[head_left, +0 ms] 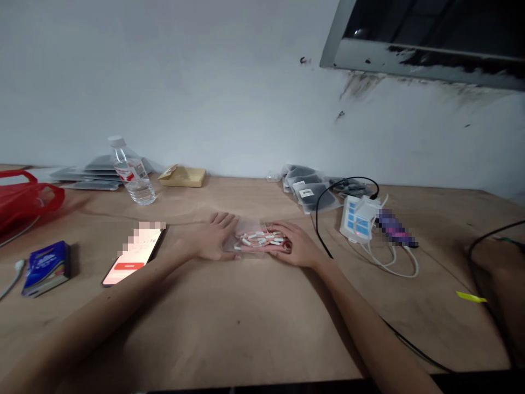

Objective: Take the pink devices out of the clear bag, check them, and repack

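A small clear plastic bag [258, 239] with several little white pieces and pinkish cords inside lies on the wooden table [254, 323], straight ahead. My left hand [213, 238] rests flat against the bag's left end, fingers stretched out. My right hand [296, 244] lies on its right end, fingers curled onto the plastic. Both arms reach forward from the near edge.
A lit phone [132, 256] lies left of my left hand, a blue packet [45, 267] and a red bag [24, 198] further left. A water bottle [132, 172] and a tan box [183, 176] stand at the back. Right: packaged items [309, 191], a white charger [357, 219] with cables.
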Motion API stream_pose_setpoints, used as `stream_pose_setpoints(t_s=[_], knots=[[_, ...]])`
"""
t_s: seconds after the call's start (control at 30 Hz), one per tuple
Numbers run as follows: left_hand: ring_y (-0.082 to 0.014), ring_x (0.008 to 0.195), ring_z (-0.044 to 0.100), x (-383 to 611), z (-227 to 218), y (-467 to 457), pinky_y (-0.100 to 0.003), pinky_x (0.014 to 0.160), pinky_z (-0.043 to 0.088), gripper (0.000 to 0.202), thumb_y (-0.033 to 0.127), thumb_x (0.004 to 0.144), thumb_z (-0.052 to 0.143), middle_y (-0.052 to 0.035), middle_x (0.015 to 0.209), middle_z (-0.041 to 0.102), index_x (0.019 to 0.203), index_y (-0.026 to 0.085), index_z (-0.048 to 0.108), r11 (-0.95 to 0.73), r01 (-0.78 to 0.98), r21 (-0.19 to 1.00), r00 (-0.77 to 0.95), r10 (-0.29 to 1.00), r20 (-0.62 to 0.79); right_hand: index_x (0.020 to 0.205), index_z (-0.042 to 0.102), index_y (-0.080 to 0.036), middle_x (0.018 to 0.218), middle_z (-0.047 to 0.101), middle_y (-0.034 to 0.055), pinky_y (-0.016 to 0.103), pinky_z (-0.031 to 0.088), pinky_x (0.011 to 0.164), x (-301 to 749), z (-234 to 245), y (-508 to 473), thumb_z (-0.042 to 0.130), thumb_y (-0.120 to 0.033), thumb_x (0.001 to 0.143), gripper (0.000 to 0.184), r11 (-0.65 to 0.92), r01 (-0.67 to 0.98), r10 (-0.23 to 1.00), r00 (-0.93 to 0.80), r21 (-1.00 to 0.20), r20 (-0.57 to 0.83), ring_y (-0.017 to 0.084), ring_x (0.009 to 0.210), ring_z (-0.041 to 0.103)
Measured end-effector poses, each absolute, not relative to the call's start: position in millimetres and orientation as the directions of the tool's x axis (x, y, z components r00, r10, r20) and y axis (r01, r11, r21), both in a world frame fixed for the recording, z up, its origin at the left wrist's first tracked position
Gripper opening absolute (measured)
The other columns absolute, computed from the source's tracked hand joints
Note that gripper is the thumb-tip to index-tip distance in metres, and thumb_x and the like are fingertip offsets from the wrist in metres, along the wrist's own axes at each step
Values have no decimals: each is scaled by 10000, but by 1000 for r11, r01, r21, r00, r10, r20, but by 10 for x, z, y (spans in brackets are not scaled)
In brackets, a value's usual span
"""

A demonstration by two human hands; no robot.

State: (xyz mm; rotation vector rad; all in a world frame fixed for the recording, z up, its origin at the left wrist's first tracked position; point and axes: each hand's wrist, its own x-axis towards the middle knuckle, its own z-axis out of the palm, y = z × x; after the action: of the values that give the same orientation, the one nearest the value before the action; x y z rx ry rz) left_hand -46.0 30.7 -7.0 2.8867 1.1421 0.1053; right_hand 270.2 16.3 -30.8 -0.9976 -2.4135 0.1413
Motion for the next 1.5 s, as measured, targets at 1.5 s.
stream_pose_setpoints(t_s=[1.5], knots=[[-406,1317,457,127,-213,41,-539,1092,350,822,701,881,541,-209,1426,522,1454,123,429,-614,782,102,597,786,159,1547,363,-258,1501,519,138,468,505,1025,2166,-790,420,183,-739,968,773,274,162,948,-215,-948,237,287,1299,576]])
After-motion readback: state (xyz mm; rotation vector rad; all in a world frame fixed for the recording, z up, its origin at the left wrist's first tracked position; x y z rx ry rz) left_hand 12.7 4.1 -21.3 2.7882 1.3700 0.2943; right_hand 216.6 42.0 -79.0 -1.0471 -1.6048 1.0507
